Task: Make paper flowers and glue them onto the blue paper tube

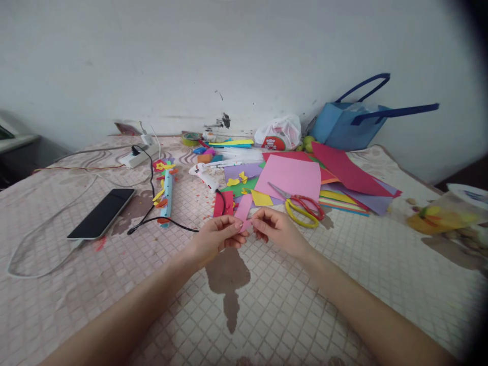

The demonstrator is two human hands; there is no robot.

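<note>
A narrow pink strip (243, 207) is held upright over the near middle of the table. My left hand (223, 235) pinches its lower part between thumb and fingers. My right hand (275, 229) is closed at the strip's lower right end, thumb and forefinger together on it. Just beyond my right hand lie scissors with yellow and red handles (305, 211), resting partly on a pink sheet (292, 178). A red piece (223, 203) lies behind my left hand, and a yellow piece (262, 198) behind my right.
A white glue gun (206, 178) with a black cable, a decorated light-blue strip (166, 195), a phone (102, 213) and a power strip (140, 155) are at left. Coloured sheets (346, 170), a blue bag (345, 124) and a plastic container (446, 213) stand right.
</note>
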